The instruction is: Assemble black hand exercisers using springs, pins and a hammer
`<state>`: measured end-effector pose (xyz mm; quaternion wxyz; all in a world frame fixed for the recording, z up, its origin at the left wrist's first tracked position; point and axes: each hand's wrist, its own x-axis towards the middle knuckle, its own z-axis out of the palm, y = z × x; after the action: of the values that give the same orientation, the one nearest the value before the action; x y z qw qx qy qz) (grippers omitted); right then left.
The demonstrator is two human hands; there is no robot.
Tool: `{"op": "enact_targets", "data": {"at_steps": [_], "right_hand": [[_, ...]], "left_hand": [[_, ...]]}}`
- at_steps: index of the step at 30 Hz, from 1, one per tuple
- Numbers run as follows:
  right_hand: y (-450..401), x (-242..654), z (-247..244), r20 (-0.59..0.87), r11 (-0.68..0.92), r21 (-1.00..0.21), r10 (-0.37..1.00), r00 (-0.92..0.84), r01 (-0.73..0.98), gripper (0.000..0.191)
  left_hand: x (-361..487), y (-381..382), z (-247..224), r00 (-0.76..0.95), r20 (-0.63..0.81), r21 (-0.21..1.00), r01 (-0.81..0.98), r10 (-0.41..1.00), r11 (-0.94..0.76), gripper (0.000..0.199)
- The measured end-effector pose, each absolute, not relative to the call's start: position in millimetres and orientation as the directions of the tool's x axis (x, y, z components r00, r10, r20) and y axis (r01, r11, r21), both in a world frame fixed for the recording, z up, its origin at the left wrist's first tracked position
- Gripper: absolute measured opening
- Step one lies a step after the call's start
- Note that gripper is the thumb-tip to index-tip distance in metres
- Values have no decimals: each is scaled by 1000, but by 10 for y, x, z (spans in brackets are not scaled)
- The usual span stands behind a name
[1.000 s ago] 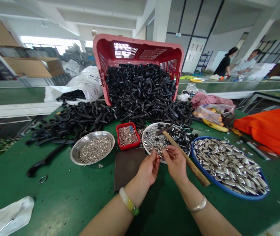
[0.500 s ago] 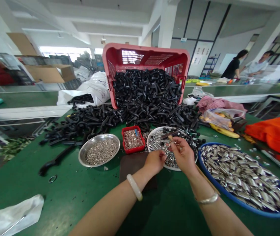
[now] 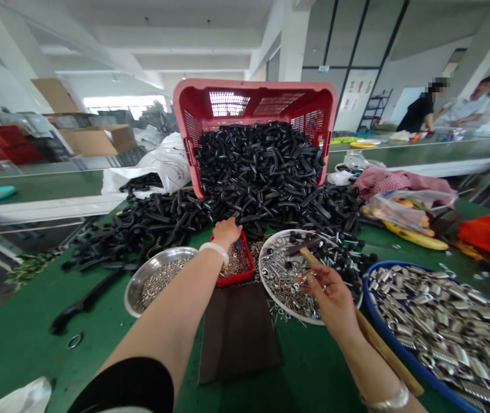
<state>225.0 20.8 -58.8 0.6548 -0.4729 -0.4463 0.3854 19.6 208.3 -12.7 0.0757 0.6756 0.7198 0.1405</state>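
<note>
My left hand [image 3: 226,232] reaches over the far end of a small red tray [image 3: 236,280] of small metal parts, at the near edge of a heap of black curved handle-like parts [image 3: 266,198]. Its fingertips are hidden. Above a white plate [image 3: 290,314] of screws, washers and black-headed bolts, my right hand [image 3: 329,293] has its thumb and fingers pinched together; what they hold is too small to name. A hammer with a wooden handle [image 3: 388,355] lies across the plate, partly beneath my right hand and forearm.
A tipped red basket [image 3: 255,86] spills the black parts. A steel dish [image 3: 130,292] of small rings is left, a blue tray [image 3: 367,292] of metal pieces right. A dark brown pad [image 3: 240,338] lies in front. Two people work at a far bench.
My left hand has moved away from the white plate, forward and left to the red tray. My right hand stays pinched over the plate, a little lower and further right in view.
</note>
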Motion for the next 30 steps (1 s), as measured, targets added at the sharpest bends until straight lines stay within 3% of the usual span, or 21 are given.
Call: {"op": "enact_targets", "data": {"at_steps": [4, 7, 10, 12, 15, 17, 19, 21, 26, 30], "right_hand": [[199, 2254, -625, 197, 230, -970, 937, 290, -84, 31], [201, 2263, -647, 183, 217, -972, 938, 295, -87, 29], [201, 2270, -657, 177, 218, -971, 934, 311, -101, 28], [193, 2273, -635, 182, 228, -967, 930, 319, -111, 29], [165, 2264, -532, 215, 274, -954, 909, 358, -120, 29], [140, 2236, -417, 249, 315, -941, 892, 378, -123, 29], [118, 2178, -279, 282, 349, -929, 884, 374, -124, 28], [103, 2095, -137, 316, 370, -923, 886, 338, -108, 27], [69, 1879, 115, 435, 432, -900, 888, 147, 50, 25], [17, 1771, 130, 427, 427, -885, 903, -45, 186, 26]], "left_hand": [[205, 2371, -218, -126, -3, 328, 937, 992, 120, 41], [215, 2445, -239, -185, 38, 335, 928, 982, 162, 40], [164, 2456, -156, -191, 237, 400, 913, 952, 83, 37], [122, 2395, -64, -146, 371, 551, 829, 917, -91, 32], [100, 2094, 38, -35, 298, 879, 399, 954, -260, 31], [116, 1745, 45, 153, 147, 989, -19, 977, -146, 33], [140, 1331, 3, 338, 42, 943, -324, 940, 74, 34], [162, 920, -70, 447, -60, 825, -482, 893, 297, 36], [226, 188, -273, 647, -246, 586, -495, 722, 642, 43], [283, -38, -394, 526, -335, 627, -495, 782, 602, 43]]}}
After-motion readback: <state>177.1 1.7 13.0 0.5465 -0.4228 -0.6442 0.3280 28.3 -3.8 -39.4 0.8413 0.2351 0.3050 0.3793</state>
